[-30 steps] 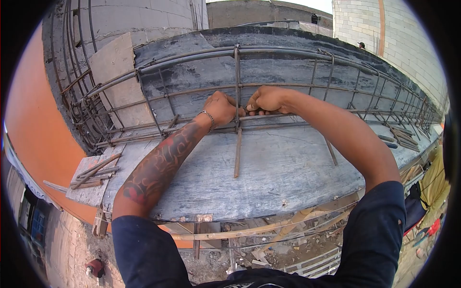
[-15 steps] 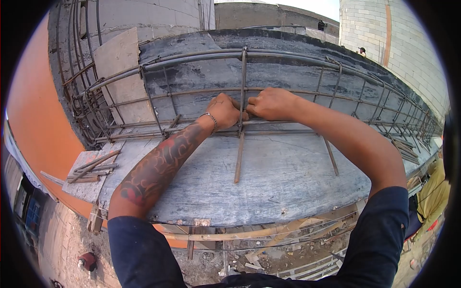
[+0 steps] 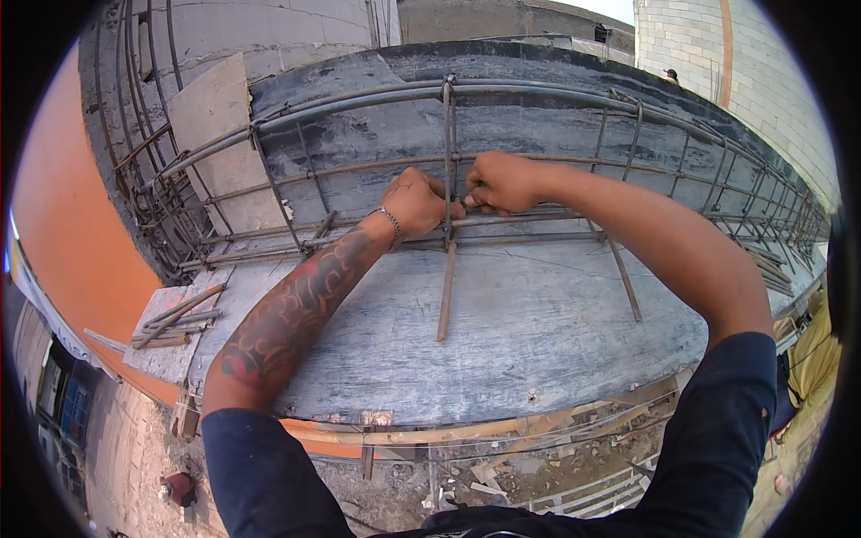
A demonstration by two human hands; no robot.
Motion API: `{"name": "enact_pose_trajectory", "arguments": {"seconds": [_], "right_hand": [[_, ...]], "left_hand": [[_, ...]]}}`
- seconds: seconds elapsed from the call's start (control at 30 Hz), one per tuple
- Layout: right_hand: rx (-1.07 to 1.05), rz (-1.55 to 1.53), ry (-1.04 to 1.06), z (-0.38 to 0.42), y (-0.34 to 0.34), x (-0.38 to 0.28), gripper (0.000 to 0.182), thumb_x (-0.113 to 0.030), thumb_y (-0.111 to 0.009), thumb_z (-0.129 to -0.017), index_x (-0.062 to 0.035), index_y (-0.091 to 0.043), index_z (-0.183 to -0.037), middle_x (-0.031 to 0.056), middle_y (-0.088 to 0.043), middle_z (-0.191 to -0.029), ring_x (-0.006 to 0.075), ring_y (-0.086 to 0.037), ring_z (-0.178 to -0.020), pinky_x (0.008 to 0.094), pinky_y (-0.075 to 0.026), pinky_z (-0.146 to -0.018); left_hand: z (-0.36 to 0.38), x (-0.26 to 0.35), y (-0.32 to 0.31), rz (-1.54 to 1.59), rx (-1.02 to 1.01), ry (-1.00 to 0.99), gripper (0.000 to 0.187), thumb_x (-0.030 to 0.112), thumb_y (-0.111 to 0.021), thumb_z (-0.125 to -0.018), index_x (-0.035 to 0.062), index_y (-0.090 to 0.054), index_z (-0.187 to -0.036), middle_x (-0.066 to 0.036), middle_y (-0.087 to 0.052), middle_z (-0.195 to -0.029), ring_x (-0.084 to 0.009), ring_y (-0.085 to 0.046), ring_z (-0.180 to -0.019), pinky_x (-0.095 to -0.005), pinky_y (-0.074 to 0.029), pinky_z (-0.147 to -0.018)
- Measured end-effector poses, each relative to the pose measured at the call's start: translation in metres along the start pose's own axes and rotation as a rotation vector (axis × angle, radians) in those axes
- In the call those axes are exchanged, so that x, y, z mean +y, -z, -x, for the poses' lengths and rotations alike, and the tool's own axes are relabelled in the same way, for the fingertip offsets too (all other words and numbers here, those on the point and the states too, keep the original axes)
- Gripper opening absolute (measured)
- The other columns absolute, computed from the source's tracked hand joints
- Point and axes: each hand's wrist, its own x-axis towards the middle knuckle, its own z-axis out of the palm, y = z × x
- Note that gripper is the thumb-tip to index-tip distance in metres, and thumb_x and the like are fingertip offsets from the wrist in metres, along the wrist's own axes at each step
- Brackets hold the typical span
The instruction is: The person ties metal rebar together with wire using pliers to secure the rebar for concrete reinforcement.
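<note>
My left hand (image 3: pixel 415 203), with a chain bracelet at the wrist, is closed just left of an upright rebar stirrup (image 3: pixel 449 134). Its fingertips reach past the stirrup near the lower bars. On the other side of the stirrup, my right hand (image 3: pixel 504 184) is closed in a pinch close to the left fingertips. Whatever lies between the fingers is too small to make out. Both hands are inside the long rebar cage (image 3: pixel 359 100), above its lower bar (image 3: pixel 511 221). A short loose-looking bar (image 3: pixel 446 296) points towards me below the stirrup.
The cage rests along a dark formwork board (image 3: pixel 377 350), with an upright panel (image 3: pixel 529 117) behind. Short rebar offcuts (image 3: pixel 179 325) lie at the left end, more (image 3: pixel 767 271) at the right. Below the front edge are bamboo poles (image 3: pixel 502 435), rubble and a person (image 3: pixel 179 489).
My right hand has turned and lifted slightly, its fingers now curled more downward by the stirrup. My left hand stays almost in place. The view has shifted slightly.
</note>
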Motion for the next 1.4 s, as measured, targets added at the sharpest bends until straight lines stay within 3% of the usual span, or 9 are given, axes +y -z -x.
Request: {"name": "enact_pose_trajectory", "arguments": {"seconds": [0.13,0.27,0.33,0.43,0.63,0.87,0.93,1.13,1.4], "right_hand": [[0.012,0.188,0.031,0.012,0.003,-0.007,0.024,-0.014,-0.057,-0.087,0.0052,-0.063,-0.1,0.0186,-0.067,-0.084,0.0305,-0.065,-0.081,0.0384,-0.05,-0.074],[0.106,0.403,0.053,0.049,0.005,-0.021,0.034,-0.017,-0.059,-0.087,0.0008,-0.057,-0.116,0.0196,-0.058,-0.116,0.0313,-0.055,-0.109,0.0406,-0.044,-0.092],[0.309,0.587,0.124,0.071,-0.003,-0.032,0.037,-0.019,-0.06,-0.087,-0.003,-0.056,-0.12,0.0186,-0.051,-0.129,0.0311,-0.047,-0.121,0.0417,-0.039,-0.1],[0.642,0.899,0.353,0.117,-0.029,-0.04,0.044,-0.034,-0.058,-0.087,-0.0067,-0.055,-0.121,0.0176,-0.048,-0.132,0.0288,-0.039,-0.129,0.0436,-0.032,-0.107],[0.425,0.74,0.422,0.168,-0.063,-0.049,0.062,-0.057,-0.047,-0.085,-0.0051,-0.059,-0.118,0.0193,-0.045,-0.135,0.0302,-0.031,-0.135,0.0436,-0.026,-0.111],[0.43,0.844,0.468,0.165,-0.065,-0.044,0.055,-0.051,-0.05,-0.086,-0.0025,-0.062,-0.11,0.0179,-0.052,-0.127,0.0294,-0.042,-0.128,0.0424,-0.032,-0.107],[0.515,0.874,0.56,0.164,-0.07,-0.043,0.041,-0.039,-0.055,-0.086,-0.002,-0.064,-0.103,0.0149,-0.059,-0.116,0.0272,-0.049,-0.12,0.0399,-0.038,-0.103],[0.625,1.11,0.673,0.165,-0.073,-0.049,0.015,-0.016,-0.058,-0.077,-0.0045,-0.065,-0.081,0.0054,-0.062,-0.092,0.0194,-0.055,-0.1,0.0311,-0.043,-0.093],[0.436,1.419,0.631,0.17,-0.082,-0.073,0.01,-0.018,-0.059,-0.07,-0.0112,-0.061,-0.063,-0.0046,-0.043,-0.066,0.013,-0.041,-0.073,0.0267,-0.033,-0.07]], "left_hand": [[-0.001,0.001,-0.002,-0.029,0.008,0.028,0.032,0.018,-0.075,-0.074,-0.0024,-0.07,-0.098,-0.015,-0.069,-0.091,-0.0186,-0.064,-0.082,-0.0306,-0.049,-0.077],[-0.004,-0.002,-0.005,0.012,0.003,0.033,0.029,0.017,-0.074,-0.074,-0.0019,-0.07,-0.096,-0.015,-0.07,-0.089,-0.0184,-0.064,-0.08,-0.0307,-0.049,-0.076],[-0.005,-0.003,-0.004,-0.013,0.008,0.031,0.03,0.03,-0.076,-0.072,0.0033,-0.073,-0.086,-0.014,-0.069,-0.088,-0.0233,-0.066,-0.084,-0.0334,-0.05,-0.079],[0.0,0.0,-0.001,-0.019,0.034,-0.004,0.031,0.03,-0.075,-0.073,0.0035,-0.073,-0.09,-0.015,-0.069,-0.091,-0.0248,-0.066,-0.086,-0.0342,-0.05,-0.081],[-0.001,-0.002,-0.004,-0.039,0.062,-0.004,0.031,0.022,-0.074,-0.073,0.0,-0.071,-0.094,-0.016,-0.07,-0.09,-0.0218,-0.065,-0.083,-0.0323,-0.05,-0.077],[-0.005,-0.004,-0.006,-0.023,0.043,-0.046,0.03,0.02,-0.073,-0.074,-0.0015,-0.071,-0.094,-0.016,-0.07,-0.088,-0.0195,-0.065,-0.079,-0.0311,-0.049,-0.073],[-0.005,-0.005,-0.004,-0.048,0.024,-0.013,0.033,0.029,-0.075,-0.073,0.0005,-0.072,-0.089,-0.016,-0.069,-0.086,-0.0235,-0.066,-0.084,-0.0332,-0.05,-0.078],[-0.003,-0.005,-0.005,-0.015,0.052,-0.063,0.036,0.027,-0.075,-0.072,-0.0025,-0.071,-0.092,-0.017,-0.069,-0.089,-0.0242,-0.066,-0.085,-0.0329,-0.05,-0.079],[-0.002,-0.002,-0.004,-0.031,0.041,-0.035,0.036,0.025,-0.075,-0.073,-0.0037,-0.07,-0.094,-0.018,-0.069,-0.089,-0.0245,-0.066,-0.086,-0.0325,-0.049,-0.08]]}}
